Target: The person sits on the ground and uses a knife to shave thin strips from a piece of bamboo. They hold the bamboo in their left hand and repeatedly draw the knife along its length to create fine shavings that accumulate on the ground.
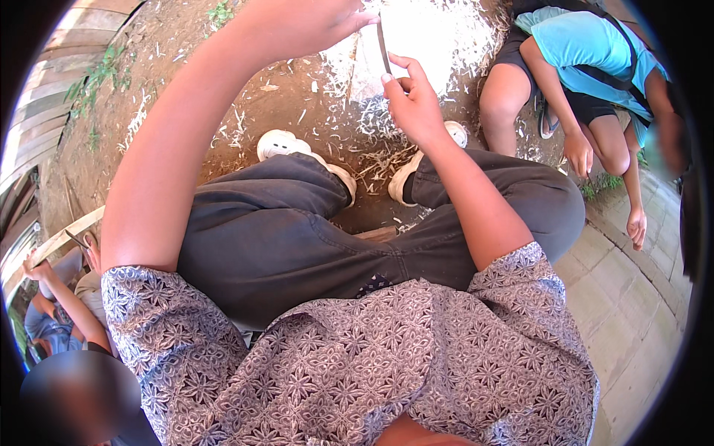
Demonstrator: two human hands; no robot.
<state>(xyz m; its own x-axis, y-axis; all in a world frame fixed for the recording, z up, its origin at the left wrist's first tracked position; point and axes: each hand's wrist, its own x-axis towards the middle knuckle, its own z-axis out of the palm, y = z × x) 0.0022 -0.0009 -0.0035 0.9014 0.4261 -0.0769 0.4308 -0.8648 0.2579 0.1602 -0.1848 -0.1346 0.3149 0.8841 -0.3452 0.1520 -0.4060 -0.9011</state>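
Both my arms reach forward over my bent knees. A thin, dark, slightly curved strip [384,46] stretches between my hands; whether it is a blade or a sliver of wood I cannot tell. My right hand [413,102] pinches its near end between thumb and fingers. At the far end, the thumb of my left hand [316,22] presses against the strip, and the upper picture edge cuts off part of that hand. Beneath the strip lies a brightly sunlit patch of ground strewn with pale curled shavings [379,115].
My pale shoes [282,143] rest on the brown dirt. At right, a person in a turquoise shirt [584,46] crouches beside paving slabs [632,297]. At lower left, another person's arm [74,301] is near a long pale strip [56,241]. Wooden boards [44,111] line the left.
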